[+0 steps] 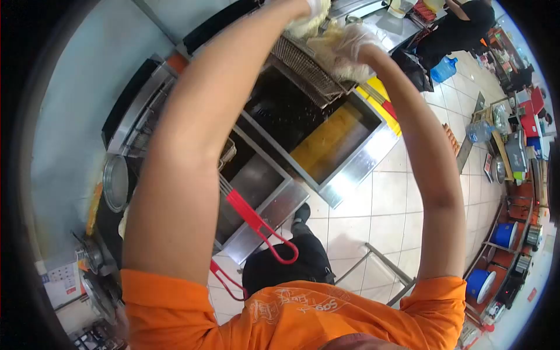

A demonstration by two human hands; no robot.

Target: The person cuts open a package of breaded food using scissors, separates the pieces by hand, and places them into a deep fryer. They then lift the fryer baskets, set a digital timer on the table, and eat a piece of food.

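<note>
My left hand is at the top edge in a pale glove, partly cut off, its fingers hidden. Right below it is a pale, floury-coated food piece; whether the hand grips it cannot be made out. My right hand, in a clear, flour-dusted glove and smeared by motion, is closed around another pale coated food piece. Both hands are over a wire fryer basket. More pale coated food shows at the basket's right side, under my right hand.
Below the basket, a fryer vat holds dark and yellowish oil. Another vat stands left of it, with a red-handled basket over it. A metal bar is near my legs. A co-worker in black is at the upper right.
</note>
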